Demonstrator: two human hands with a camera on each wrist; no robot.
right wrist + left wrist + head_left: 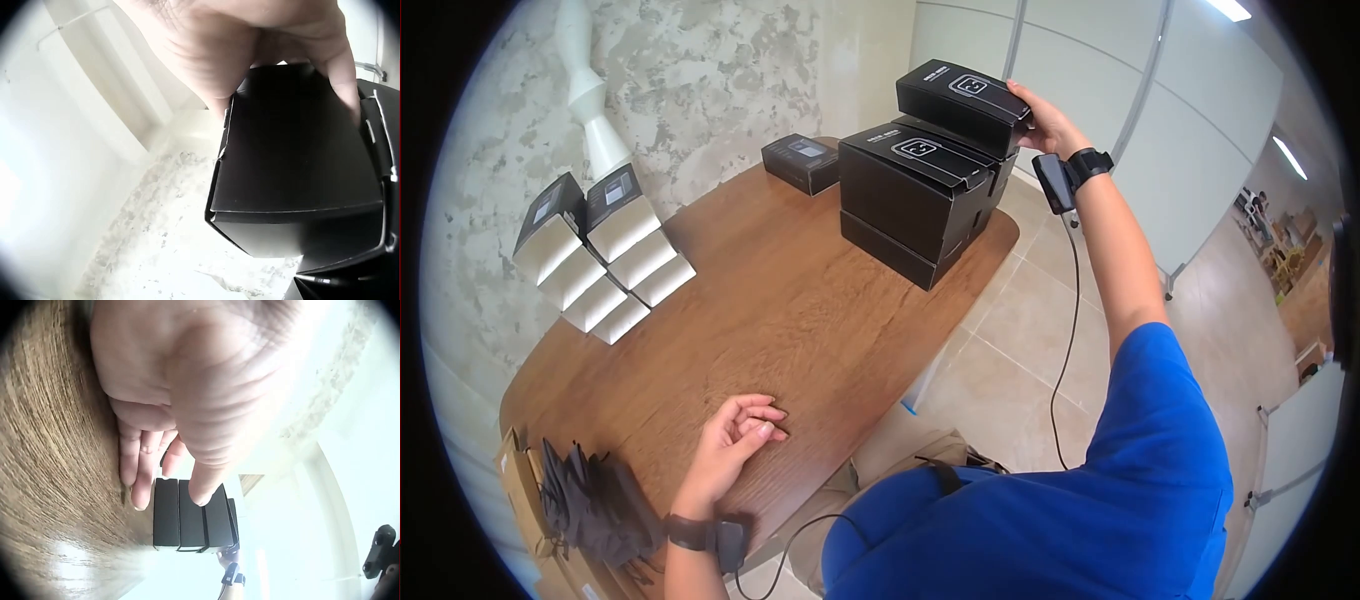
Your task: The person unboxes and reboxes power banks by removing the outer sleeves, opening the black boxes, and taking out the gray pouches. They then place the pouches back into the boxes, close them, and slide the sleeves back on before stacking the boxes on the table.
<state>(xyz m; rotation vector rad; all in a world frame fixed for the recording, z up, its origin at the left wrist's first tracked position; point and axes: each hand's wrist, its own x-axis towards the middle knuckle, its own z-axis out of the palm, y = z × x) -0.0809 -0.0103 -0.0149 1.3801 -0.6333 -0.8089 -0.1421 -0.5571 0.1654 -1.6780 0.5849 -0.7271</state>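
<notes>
Black top box (960,95): lying on the rear part of the dark box stack (895,220), its long axis running from upper left toward lower right in the head view, roughly parallel to the long side of the lid beside it.
Right hand (1050,125): gripping that box at its right-hand end, the digits spreading wide across the end and pressing on opposite edges, as the right wrist view is showing.
Nearer hand: the right is touching the box; the left is lying well apart from it, on the near side of the table.
Left hand (735,440): holding nothing, its fingers curving loosely above the wooden table (750,290); whether its edge is touching the wood, I cannot tell.
Single dark box (803,160): lying flat beyond the stack, just to its left.
White-faced boxes (622,240): sitting in a group at the far left, their pale faces turning toward the person.
Dark cloth bundle (595,500): lying at the near left corner, beside brown cardboard (525,500).
</notes>
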